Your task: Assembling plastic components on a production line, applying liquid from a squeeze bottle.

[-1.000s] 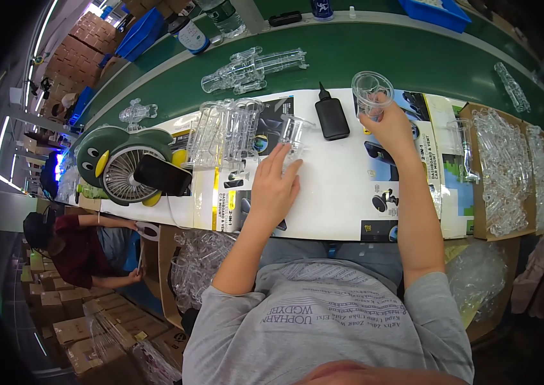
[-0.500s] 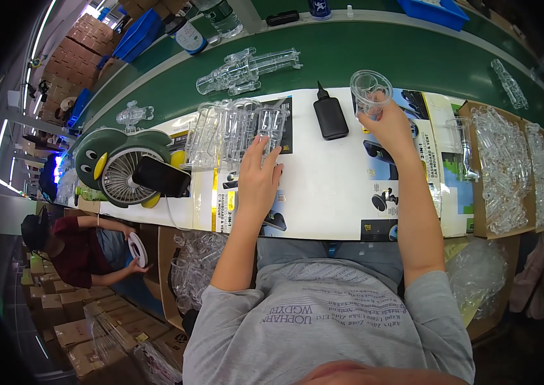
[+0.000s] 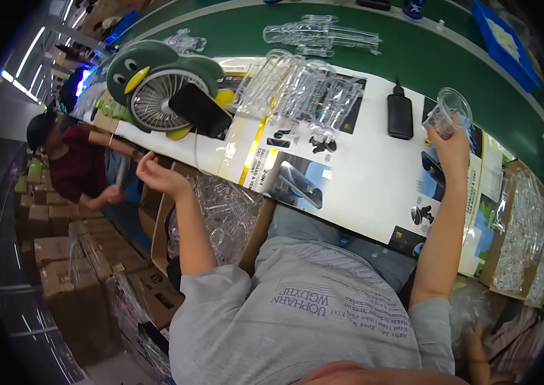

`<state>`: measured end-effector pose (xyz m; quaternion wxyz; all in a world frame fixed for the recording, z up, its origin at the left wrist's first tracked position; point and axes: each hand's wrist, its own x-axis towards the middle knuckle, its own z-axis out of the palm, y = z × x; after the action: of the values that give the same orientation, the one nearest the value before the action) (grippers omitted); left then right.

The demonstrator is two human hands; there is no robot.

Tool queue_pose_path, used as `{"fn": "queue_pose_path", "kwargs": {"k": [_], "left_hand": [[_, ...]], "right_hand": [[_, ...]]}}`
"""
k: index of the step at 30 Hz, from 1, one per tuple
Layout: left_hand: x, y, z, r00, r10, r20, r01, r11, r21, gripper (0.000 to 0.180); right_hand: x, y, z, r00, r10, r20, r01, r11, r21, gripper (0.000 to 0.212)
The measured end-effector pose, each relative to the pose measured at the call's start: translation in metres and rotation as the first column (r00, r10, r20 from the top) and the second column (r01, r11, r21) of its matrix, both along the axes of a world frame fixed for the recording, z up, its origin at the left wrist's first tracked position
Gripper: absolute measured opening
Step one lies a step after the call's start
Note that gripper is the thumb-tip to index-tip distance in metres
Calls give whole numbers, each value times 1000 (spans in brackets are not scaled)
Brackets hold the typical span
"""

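My right hand (image 3: 451,149) grips a clear plastic cup (image 3: 445,97) by its lower part, with the round rim facing up, over the far right of the printed board (image 3: 355,186). Off the table's front edge, at the left, my left hand (image 3: 164,176) hangs in the air with loosely bent fingers and nothing visible in it. Between the hands stands a row of clear tubular plastic parts (image 3: 310,90). A black squeeze bottle with a pointed nozzle (image 3: 400,117) lies right of the row, nearer the right hand.
A penguin-shaped fan (image 3: 163,96) with a dark phone (image 3: 198,109) before it stands at the left. Below sits a carton of clear parts (image 3: 221,208); another box (image 3: 522,224) is at the right. A blue tray (image 3: 506,45) is farther back. A co-worker (image 3: 76,157) sits left.
My left hand has left the row of clear parts and moved left, past the table's front edge. My right hand still holds the cup. The whole view has turned to the left.
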<state>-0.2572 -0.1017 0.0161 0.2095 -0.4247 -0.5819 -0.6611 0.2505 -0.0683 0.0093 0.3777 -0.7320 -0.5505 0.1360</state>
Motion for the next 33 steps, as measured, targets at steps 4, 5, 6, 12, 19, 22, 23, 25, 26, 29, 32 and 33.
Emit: {"fn": "queue_pose_path", "kwargs": {"k": [4, 5, 6, 12, 19, 22, 23, 25, 26, 29, 32, 33], "left_hand": [[-80, -16, -52, 928, 182, 325, -171, 983, -61, 12], [-105, -25, -83, 925, 225, 305, -189, 971, -143, 11], [-112, -29, -115, 939, 230, 256, -159, 950, -269, 10], [-91, -66, -248, 948, 135, 289, 246, 270, -931, 74], [-76, -87, -259, 984, 177, 31, 6, 140, -990, 103], [-42, -61, -213, 880, 211, 425, 427, 39, -903, 95], [-59, -65, -211, 884, 219, 413, 413, 48, -910, 95], [-91, -70, -209, 966, 141, 218, 193, 170, -966, 91], [-86, -62, -200, 961, 109, 253, 235, 152, -960, 85], [-78, -40, -185, 824, 19, 566, 562, 104, -821, 79], [-73, -25, -192, 871, 2, 491, 491, 23, -871, 61], [-73, -26, -196, 872, 2, 490, 489, 29, -872, 61]], "right_hand": [[3, -1, 6, 1000, 4, 18, -3, 1000, -15, 43], [1, 0, 8, 1000, 13, 25, -12, 999, -31, 44], [4, 1, 6, 1000, 27, 4, -27, 999, -36, 47], [-2, 4, 0, 1000, 6, -11, -6, 1000, -14, 53], [-3, 6, 3, 1000, 3, -3, -3, 997, -72, 50], [8, 0, 3, 999, -34, 33, 38, 991, -129, 53], [6, 3, 3, 1000, -14, 7, 15, 994, -109, 53], [1, 5, 4, 1000, 14, -26, -16, 996, -87, 54], [1, 3, 6, 1000, -2, 7, 3, 996, -94, 55], [6, 2, -1, 999, -26, 36, 28, 998, -60, 55], [3, 2, 3, 1000, -10, 25, 12, 999, -42, 54], [0, 2, 6, 1000, 8, 18, -7, 998, -67, 53]]}}
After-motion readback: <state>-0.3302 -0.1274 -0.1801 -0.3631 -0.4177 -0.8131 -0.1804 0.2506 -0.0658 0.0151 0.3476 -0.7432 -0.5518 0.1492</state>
